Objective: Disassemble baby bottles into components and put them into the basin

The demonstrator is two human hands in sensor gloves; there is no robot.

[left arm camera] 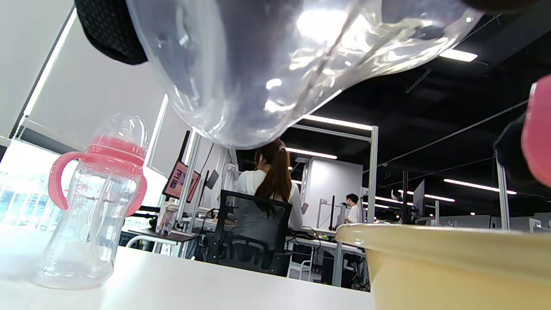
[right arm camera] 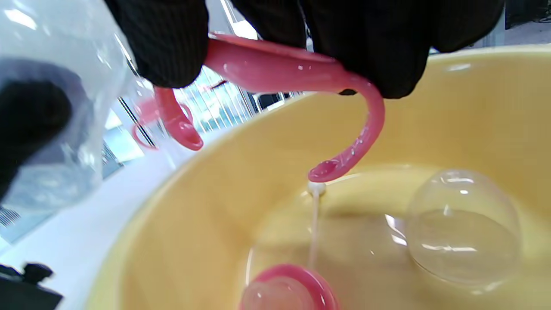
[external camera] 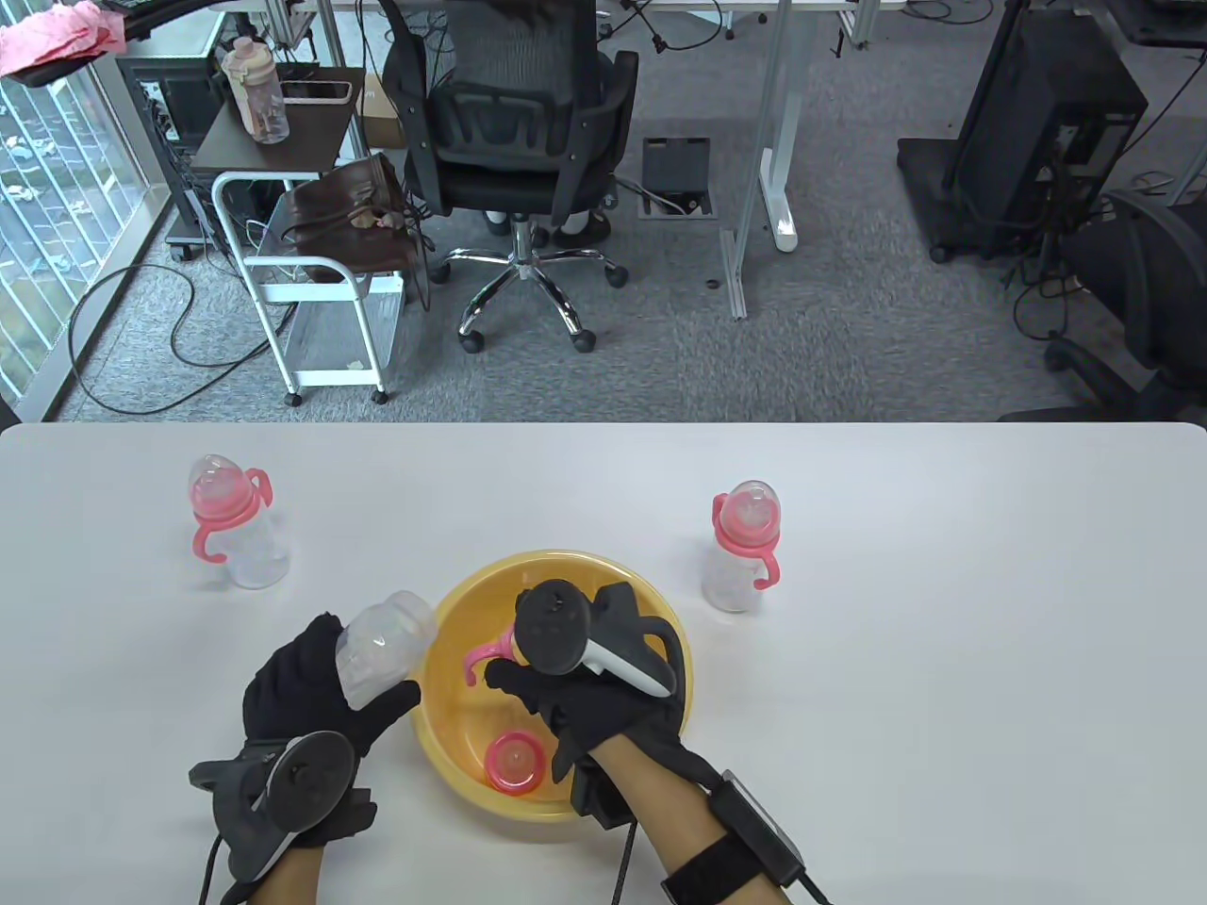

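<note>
My left hand [external camera: 321, 688] grips a clear bottle body [external camera: 382, 646] just left of the yellow basin [external camera: 443, 754], tilted toward it; the same bottle body [left arm camera: 258, 64] fills the top of the left wrist view. My right hand [external camera: 556, 693] hovers over the basin and pinches a pink handle ring [external camera: 486, 660]; its curved handles [right arm camera: 366, 125] hang down inside the basin [right arm camera: 473, 107]. A pink collar with nipple [external camera: 516, 762] and a clear dome cap [right arm camera: 462, 228] lie in the basin. Two whole bottles stand on the table, one at the left [external camera: 231, 533] and one at the right [external camera: 742, 547].
The white table [external camera: 943, 660] ends at the far edge, with grey carpet beyond. An office chair [external camera: 519, 141], a white cart [external camera: 311, 283] and desks stand behind it. In the left wrist view a person [left arm camera: 269, 185] sits at a desk with their back turned.
</note>
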